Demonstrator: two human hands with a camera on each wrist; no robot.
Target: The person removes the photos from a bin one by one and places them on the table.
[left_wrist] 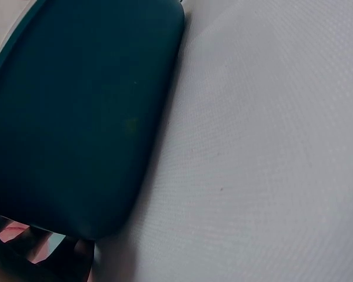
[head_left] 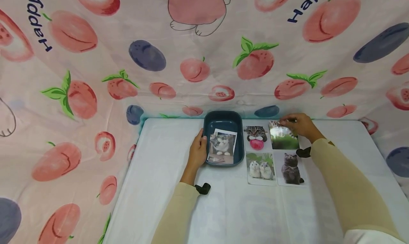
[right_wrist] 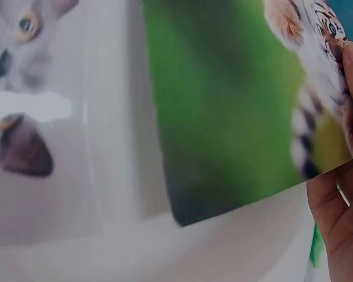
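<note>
My right hand [head_left: 301, 126] pinches the far edge of a photo card [head_left: 284, 139], thumb on its face and fingers beneath. In the right wrist view this tiger-cub photo [right_wrist: 229, 106] on a green background is tilted, its near corner raised off the cloth. A dark teal tray [head_left: 239, 155] stands at the back, with my left hand [head_left: 198, 150] gripping its left side. Inside the tray lie photo cards, the top one a kitten picture [head_left: 221, 148]. The left wrist view shows mostly the tray's outer wall [left_wrist: 82, 117], with dark fingers [left_wrist: 70, 258] at its end.
Right of the tray lie a tabby cat photo with a pink ball [head_left: 256, 137], a photo of two white hamsters [head_left: 260, 168] and a grey cat photo [head_left: 291, 169]. A white cloth [head_left: 230, 208] covers the table. A fruit-print curtain [head_left: 198, 84] hangs behind.
</note>
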